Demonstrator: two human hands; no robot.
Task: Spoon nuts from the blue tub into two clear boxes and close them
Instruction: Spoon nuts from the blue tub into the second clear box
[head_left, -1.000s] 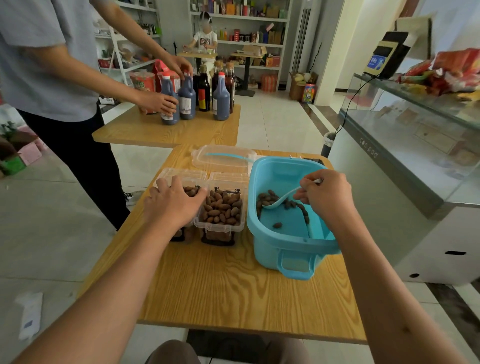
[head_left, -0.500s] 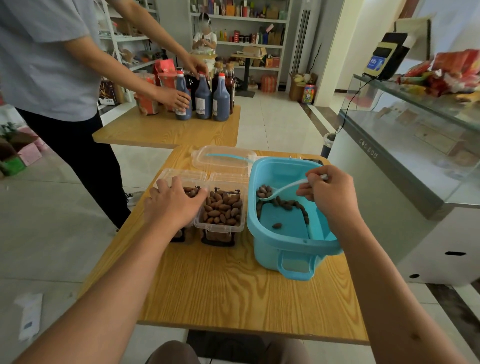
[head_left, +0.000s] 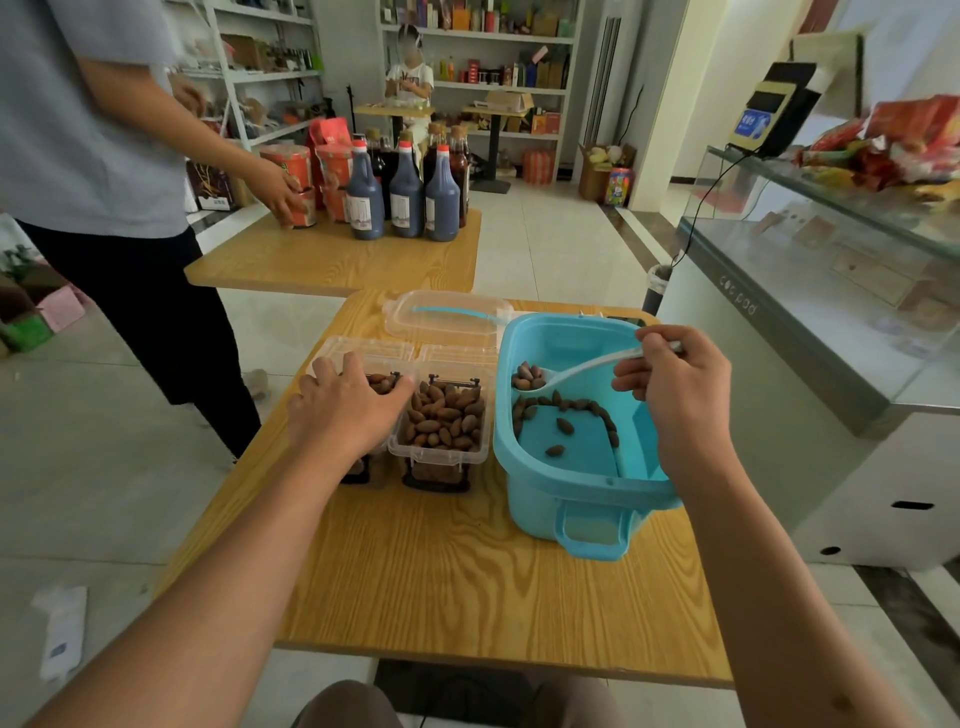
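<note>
The blue tub (head_left: 582, 499) stands at the right of the wooden table (head_left: 457, 582), with brown nuts (head_left: 563, 405) scattered on its bottom. My right hand (head_left: 675, 379) grips the handle of a white spoon (head_left: 576, 370), whose bowl holds a few nuts above the tub's left side. Two clear boxes sit left of the tub, lids hinged back. The right clear box (head_left: 441, 421) is nearly full of nuts. My left hand (head_left: 345, 405) rests over the left clear box (head_left: 382, 382), hiding most of it.
A clear lid with a blue strip (head_left: 447, 317) lies behind the boxes. A person in a grey shirt (head_left: 93, 130) stands at the left, reaching to a second table with dark bottles (head_left: 405, 197) and red jars. A glass counter (head_left: 810, 312) flanks the right.
My right hand lifted the spoon with nuts out of the tub's bottom and moved it up and left. My left hand stayed on the left box. The other person's hands shifted among the jars.
</note>
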